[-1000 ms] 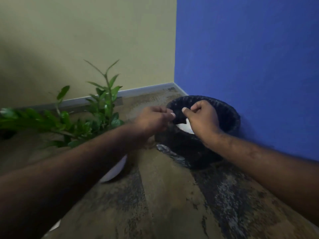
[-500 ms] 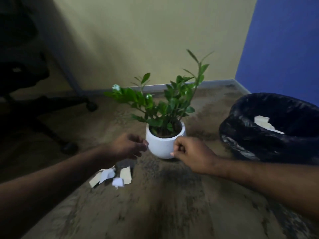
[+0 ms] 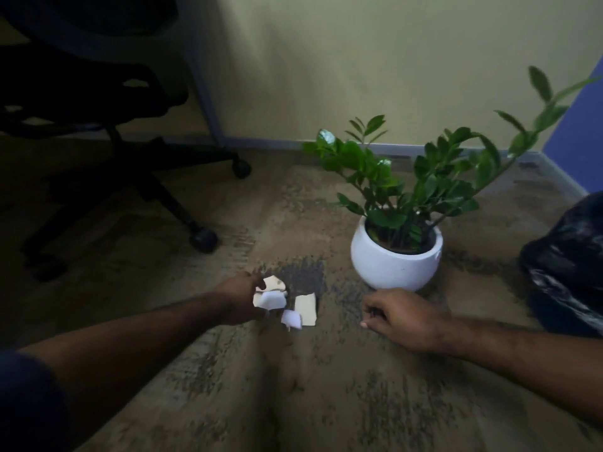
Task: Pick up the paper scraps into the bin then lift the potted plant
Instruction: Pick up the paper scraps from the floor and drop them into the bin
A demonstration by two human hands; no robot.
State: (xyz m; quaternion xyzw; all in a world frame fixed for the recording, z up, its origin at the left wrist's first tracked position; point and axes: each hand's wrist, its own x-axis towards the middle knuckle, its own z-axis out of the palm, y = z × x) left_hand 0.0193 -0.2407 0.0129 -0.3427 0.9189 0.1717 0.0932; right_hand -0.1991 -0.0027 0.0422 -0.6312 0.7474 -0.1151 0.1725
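Several paper scraps (image 3: 305, 308), white and tan, lie on the brown floor left of the potted plant (image 3: 396, 262), a leafy green plant in a round white pot. My left hand (image 3: 241, 298) is at the left side of the pile, its fingers pinched on a white paper scrap (image 3: 270, 300). My right hand (image 3: 401, 316) rests on the floor in front of the pot, fingers curled, with nothing visible in it. The bin (image 3: 567, 256), lined with a black bag, is cut off at the right edge; its inside is hidden.
A black office chair stands at the left, its nearest caster (image 3: 203, 240) about a forearm's length from the scraps. A grey desk leg (image 3: 202, 83) runs up the yellow wall behind. A blue wall (image 3: 584, 125) meets the corner behind the bin.
The view has swung left from the bin to the plant and scraps. Both hands left the bin and came down to the floor; my left hand has reached the scraps and closed on one.
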